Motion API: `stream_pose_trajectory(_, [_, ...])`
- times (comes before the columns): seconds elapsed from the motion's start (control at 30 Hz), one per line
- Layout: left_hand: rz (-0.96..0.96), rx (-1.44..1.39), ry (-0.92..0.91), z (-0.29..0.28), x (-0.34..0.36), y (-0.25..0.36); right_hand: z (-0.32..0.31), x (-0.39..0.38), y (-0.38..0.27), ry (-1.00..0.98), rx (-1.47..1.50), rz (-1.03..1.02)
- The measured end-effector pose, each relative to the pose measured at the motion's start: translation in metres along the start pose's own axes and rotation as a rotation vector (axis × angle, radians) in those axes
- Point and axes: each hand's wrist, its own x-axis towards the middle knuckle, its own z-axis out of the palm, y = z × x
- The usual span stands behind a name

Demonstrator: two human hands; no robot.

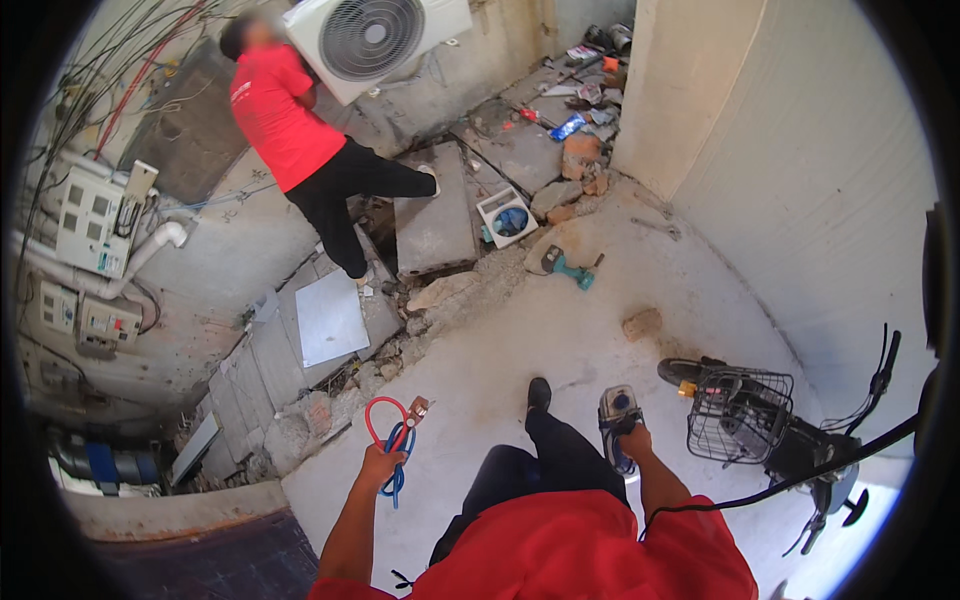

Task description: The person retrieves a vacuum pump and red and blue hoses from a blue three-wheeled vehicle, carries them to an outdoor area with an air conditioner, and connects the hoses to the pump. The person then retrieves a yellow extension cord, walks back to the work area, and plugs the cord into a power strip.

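Note:
In the head view my left hand (382, 464) is closed around looped red and blue hoses (398, 482), which have a small brass fitting (418, 410) at their upper end. My right hand (634, 440) grips the top of a grey portable machine (618, 408) with a dark upper part, held low beside my leg. A teal cordless drill (578, 273) lies on the pale concrete floor (500, 340) ahead of me.
A co-worker in red (275, 120) straddles broken slabs (435, 210) by a wall-mounted outdoor unit (375, 40). Rubble (440, 295) edges the concrete. A scooter with basket (740, 415) stands at right, a brick (642, 323) near it. Meter boxes, pipes (150, 255) and cables line the left wall.

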Motion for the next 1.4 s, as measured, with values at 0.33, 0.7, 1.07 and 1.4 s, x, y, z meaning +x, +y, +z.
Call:
stream_pose_trajectory(0.33, [-0.054, 0.649, -0.183, -0.022, 0.043, 0.090, 0.050, -0.033, -0.061, -0.019, 0.217, 0.303])
stream_pose_trajectory(0.7, [0.175, 0.696, -0.513, 0.086, 0.100, 0.099, 0.092, 0.015, -0.050, -0.016, 0.621, 0.522])
stream_pose_trajectory(1.07, [0.204, 0.821, -0.540, 0.164, 0.061, 0.102, 0.084, 0.020, -0.016, 0.229, 0.482, 0.533])
stream_pose_trajectory(1.4, [0.154, 0.765, -0.625, 0.228, 0.061, 0.121, 0.051, -0.028, -0.036, 0.033, 0.379, 0.550])
